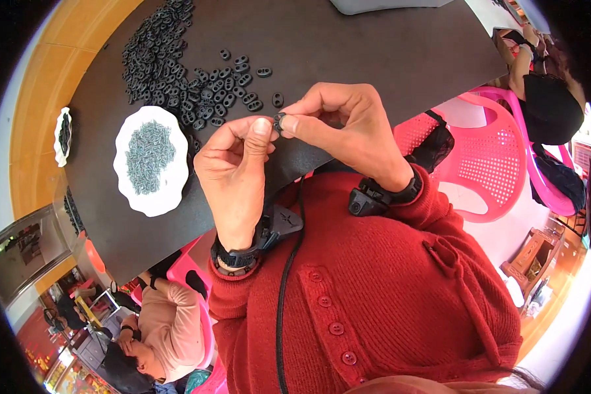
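Observation:
Thumb and fingertips of my left hand (233,157) pinch one side of a small black oval cord-lock piece (278,122). From the other side my right hand (348,125) grips the same piece between thumb and forefinger, so the two hands nearly meet above the table's near edge. Fingers cover most of the piece. Just beyond my hands lies a loose group of similar black two-hole pieces (226,87), with one lone piece (278,100) close to my right fingers. A white scalloped plate (173,190) left of my left hand holds a heap of tiny grey metal springs (150,154).
A large pile of black pieces (152,59) spreads over the dark table (348,46) at far left. Another white dish (60,157) sits at the table's left edge. Pink plastic chairs (482,157) stand at right. A seated person (171,315) is at lower left, another at upper right.

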### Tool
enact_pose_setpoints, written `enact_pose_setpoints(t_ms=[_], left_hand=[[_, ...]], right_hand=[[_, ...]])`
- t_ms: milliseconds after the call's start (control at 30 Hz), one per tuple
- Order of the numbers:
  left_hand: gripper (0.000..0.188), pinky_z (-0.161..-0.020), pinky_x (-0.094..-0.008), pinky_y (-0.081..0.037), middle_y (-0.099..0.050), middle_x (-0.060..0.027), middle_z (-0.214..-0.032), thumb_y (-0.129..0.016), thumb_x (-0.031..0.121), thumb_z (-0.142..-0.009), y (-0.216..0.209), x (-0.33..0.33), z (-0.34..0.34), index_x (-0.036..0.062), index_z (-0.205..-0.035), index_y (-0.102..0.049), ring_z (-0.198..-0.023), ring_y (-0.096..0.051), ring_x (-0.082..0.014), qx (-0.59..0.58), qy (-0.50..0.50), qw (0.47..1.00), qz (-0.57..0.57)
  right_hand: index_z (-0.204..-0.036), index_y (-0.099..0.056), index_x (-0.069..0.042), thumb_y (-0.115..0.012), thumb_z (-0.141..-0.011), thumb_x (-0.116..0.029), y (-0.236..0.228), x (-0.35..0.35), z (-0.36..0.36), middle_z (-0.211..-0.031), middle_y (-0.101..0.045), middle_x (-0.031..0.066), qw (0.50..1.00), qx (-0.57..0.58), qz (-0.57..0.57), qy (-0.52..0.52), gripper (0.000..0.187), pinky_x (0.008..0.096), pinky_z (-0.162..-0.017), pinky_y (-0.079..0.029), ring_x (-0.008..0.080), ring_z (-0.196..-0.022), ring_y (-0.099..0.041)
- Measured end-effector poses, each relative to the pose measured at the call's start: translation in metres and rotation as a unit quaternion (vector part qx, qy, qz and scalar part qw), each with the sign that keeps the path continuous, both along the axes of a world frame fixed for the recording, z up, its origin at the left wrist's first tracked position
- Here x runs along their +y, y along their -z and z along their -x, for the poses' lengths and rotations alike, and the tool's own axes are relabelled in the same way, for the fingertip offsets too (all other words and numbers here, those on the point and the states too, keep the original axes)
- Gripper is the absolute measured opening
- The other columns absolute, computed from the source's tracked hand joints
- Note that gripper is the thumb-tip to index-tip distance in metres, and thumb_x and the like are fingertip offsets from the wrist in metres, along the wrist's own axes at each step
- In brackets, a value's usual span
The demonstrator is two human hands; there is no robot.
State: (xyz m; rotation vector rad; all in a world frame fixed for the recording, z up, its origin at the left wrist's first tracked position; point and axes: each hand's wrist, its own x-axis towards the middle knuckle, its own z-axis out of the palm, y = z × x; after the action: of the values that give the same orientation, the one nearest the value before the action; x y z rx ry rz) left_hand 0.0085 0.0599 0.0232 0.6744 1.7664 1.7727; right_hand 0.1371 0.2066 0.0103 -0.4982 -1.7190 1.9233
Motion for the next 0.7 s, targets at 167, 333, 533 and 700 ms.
enact_pose_setpoints(t_ms=[167, 333, 533, 700], left_hand=[[0.023, -0.072, -0.0210, -0.051, -0.080, -0.0013, -0.094, -0.080, 0.022, -0.109, 0.0038, -0.0009, 0.0030, -0.0013, -0.112, -0.082, -0.079, -0.065, -0.0056, -0.043, -0.003, 0.999, -0.009], [0.023, -0.071, -0.0210, -0.051, -0.080, -0.0011, -0.093, -0.081, 0.022, -0.109, 0.0037, 0.0000, -0.0006, -0.0017, -0.111, -0.082, -0.079, -0.065, -0.0056, -0.052, -0.001, 0.999, -0.011], [0.021, -0.071, -0.0207, -0.051, -0.078, 0.0003, -0.090, -0.081, 0.019, -0.108, 0.0019, 0.0005, -0.0031, -0.0017, -0.108, -0.082, -0.077, -0.063, -0.0045, -0.019, -0.009, 1.000, 0.003], [0.019, -0.070, -0.0206, -0.050, -0.077, 0.0008, -0.088, -0.081, 0.017, -0.108, 0.0063, 0.0024, -0.0055, -0.0016, -0.107, -0.082, -0.076, -0.062, -0.0040, 0.001, -0.019, 1.000, 0.002]], right_hand=[[-0.105, -0.081, 0.004, -0.082, -0.102, -0.004, 0.0000, 0.0009, -0.0012, -0.099, -0.084, 0.0073, 1.000, 0.002, -0.014, 0.005, 0.009, 0.0247, -0.082, -0.060, 0.0087, -0.091, -0.076], [-0.105, -0.081, 0.003, -0.083, -0.101, -0.006, 0.0032, -0.0017, -0.0001, -0.098, -0.084, 0.0075, 1.000, 0.000, -0.013, 0.009, 0.010, 0.0243, -0.081, -0.060, 0.0079, -0.089, -0.075], [-0.103, -0.082, 0.003, -0.083, -0.101, -0.008, -0.0003, -0.0032, -0.0012, -0.096, -0.084, 0.0072, 0.999, -0.013, -0.042, 0.015, 0.011, 0.0237, -0.079, -0.058, 0.0071, -0.087, -0.075], [-0.103, -0.082, 0.004, -0.083, -0.100, -0.007, -0.0002, -0.0041, -0.0005, -0.095, -0.084, 0.0069, 0.998, -0.021, -0.054, 0.020, 0.011, 0.0233, -0.078, -0.058, 0.0065, -0.086, -0.074]])
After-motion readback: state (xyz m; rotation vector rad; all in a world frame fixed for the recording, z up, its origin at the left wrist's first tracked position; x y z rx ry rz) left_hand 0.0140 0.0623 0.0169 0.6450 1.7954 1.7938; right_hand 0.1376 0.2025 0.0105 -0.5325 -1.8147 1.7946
